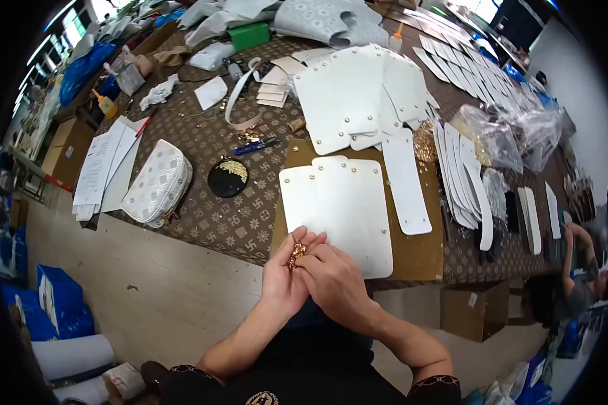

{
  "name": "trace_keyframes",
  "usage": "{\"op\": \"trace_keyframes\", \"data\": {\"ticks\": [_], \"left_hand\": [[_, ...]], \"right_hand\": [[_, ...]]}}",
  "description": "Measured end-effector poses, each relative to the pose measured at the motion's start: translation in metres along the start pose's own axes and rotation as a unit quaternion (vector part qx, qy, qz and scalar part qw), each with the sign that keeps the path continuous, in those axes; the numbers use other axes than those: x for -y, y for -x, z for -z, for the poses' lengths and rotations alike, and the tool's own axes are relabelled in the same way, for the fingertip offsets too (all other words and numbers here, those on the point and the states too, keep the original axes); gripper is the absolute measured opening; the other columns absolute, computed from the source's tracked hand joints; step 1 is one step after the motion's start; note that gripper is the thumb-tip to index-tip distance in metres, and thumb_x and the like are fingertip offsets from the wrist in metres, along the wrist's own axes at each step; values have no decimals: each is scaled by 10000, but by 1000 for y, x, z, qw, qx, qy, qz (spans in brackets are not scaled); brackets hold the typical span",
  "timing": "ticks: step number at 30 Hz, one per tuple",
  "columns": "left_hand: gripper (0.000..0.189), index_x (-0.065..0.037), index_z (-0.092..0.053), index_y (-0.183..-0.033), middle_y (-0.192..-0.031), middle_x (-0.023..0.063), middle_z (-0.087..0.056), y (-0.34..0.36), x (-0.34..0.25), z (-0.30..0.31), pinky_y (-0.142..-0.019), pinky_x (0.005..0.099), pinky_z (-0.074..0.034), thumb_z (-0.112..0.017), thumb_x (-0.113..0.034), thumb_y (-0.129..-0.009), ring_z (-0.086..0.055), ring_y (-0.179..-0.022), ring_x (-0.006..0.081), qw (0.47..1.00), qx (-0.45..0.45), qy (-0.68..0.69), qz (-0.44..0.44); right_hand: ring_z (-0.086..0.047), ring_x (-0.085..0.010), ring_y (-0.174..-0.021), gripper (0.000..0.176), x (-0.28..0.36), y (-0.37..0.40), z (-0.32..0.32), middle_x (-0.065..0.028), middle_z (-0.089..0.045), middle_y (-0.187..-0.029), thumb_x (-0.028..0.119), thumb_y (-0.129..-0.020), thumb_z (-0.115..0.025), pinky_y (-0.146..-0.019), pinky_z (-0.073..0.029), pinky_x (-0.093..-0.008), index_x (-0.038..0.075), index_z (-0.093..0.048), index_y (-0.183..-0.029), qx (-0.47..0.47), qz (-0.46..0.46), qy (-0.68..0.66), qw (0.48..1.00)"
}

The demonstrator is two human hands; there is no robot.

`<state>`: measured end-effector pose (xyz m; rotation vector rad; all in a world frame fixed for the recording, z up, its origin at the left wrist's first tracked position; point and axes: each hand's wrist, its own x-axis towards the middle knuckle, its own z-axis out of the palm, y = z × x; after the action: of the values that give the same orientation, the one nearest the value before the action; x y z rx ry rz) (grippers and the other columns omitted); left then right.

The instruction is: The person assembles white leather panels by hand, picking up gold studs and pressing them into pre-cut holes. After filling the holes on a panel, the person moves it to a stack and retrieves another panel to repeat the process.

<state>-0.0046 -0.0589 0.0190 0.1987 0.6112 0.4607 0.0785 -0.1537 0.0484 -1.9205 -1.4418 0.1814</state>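
My left hand [282,283] is cupped palm up and holds a small heap of gold metal studs [297,254], rivets by their look. Over that palm my right hand [341,287] is curled, its fingertips in among the studs; whether one is pinched there is hidden. Just beyond both hands lies a white panel [338,209] with gold studs along its edges, on a brown board [419,260]. A narrow white strip [407,182] with studs at its end rests to the right of it.
More studded white panels [358,94] are stacked behind. At left stand a silvery pouch [159,182], a round black dish [228,177] of gold bits, blue pens [257,146] and papers [108,165]. White strips [463,179] and plastic bags [513,135] lie right. Another person [584,277] is at far right.
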Motion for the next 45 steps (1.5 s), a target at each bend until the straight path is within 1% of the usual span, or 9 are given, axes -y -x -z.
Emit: {"op": "trace_keyframes", "data": {"ticks": [6, 12, 14, 17, 20, 27, 28, 29, 45], "left_hand": [[321, -21, -548, -1337, -1253, 134, -666, 3, 16, 7, -1159, 478, -457, -412, -224, -1129, -587, -1298, 332, 999, 10, 28, 39], [314, -25, -583, -1311, -1213, 130, -699, 0, 25, 6, -1161, 466, -457, -401, -207, -1131, -583, -1310, 333, 997, 38, 32, 59], [319, -24, -601, -1295, -1217, 131, -703, -4, 25, 7, -1169, 464, -450, -393, -204, -1132, -578, -1320, 330, 990, 101, 69, 69], [326, -22, -615, -1280, -1243, 140, -698, -7, 32, 8, -1173, 463, -445, -392, -210, -1133, -576, -1326, 328, 980, 128, 116, 99], [332, -22, -628, -1265, -1252, 146, -695, -3, 40, -7, -1175, 463, -444, -395, -220, -1134, -579, -1323, 328, 989, 70, 74, 106], [326, -34, -627, -1247, -1217, 144, -702, -2, 54, -6, -1145, 455, -468, -406, -244, -1133, -578, -1328, 336, 987, 67, 63, 135], [326, -34, -627, -1247, -1217, 144, -702, -3, 56, -7, -1145, 455, -468, -406, -244, -1133, -578, -1328, 336, 987, 77, 65, 127], [324, -33, -622, -1248, -1211, 142, -702, -3, 57, -8, -1143, 455, -469, -404, -244, -1133, -578, -1327, 337, 988, 60, 50, 130], [322, -18, -571, -1271, -1218, 134, -674, 2, 61, -26, -1143, 464, -460, -388, -246, -1136, -572, -1327, 336, 990, 65, -15, 125]], "right_hand": [[-622, -313, -888, 84, -12, 16, 13, -97, -635, -949, 87, -903, -628, -778, -521, -424, 45, -696, -928, 74, -6, -7, 997], [-604, -333, -888, 87, -21, 25, 22, -141, -593, -957, 59, -913, -604, -782, -514, -437, 22, -659, -970, 51, 10, -23, 998], [-602, -333, -891, 78, -19, 27, 28, -140, -592, -957, 58, -918, -603, -785, -513, -439, 19, -652, -966, 39, -3, -32, 999], [-600, -332, -897, 67, -20, 33, 35, -137, -591, -960, 60, -925, -605, -793, -512, -441, 18, -643, -961, 30, -9, -31, 999], [-602, -332, -909, 61, -22, 39, 48, -135, -591, -965, 68, -930, -618, -806, -513, -440, 21, -640, -963, 55, -12, -28, 998], [-607, -344, -959, 91, -31, 49, 60, -138, -589, -1008, 81, -932, -665, -846, -511, -431, 34, -644, -1007, 111, -42, -38, 992], [-574, -360, -975, 87, -29, 47, 63, -175, -570, -1010, 68, -957, -567, -849, -498, -447, -16, -589, -966, 107, -40, -52, 992], [-574, -360, -975, 87, -30, 47, 63, -175, -570, -1010, 68, -957, -567, -849, -498, -447, -16, -589, -966, 106, -31, -47, 993], [-636, -330, -966, 137, -42, 45, 85, -112, -635, -1011, 74, -898, -733, -849, -527, -423, 61, -711, -1033, 148, -72, -166, 972]]}}
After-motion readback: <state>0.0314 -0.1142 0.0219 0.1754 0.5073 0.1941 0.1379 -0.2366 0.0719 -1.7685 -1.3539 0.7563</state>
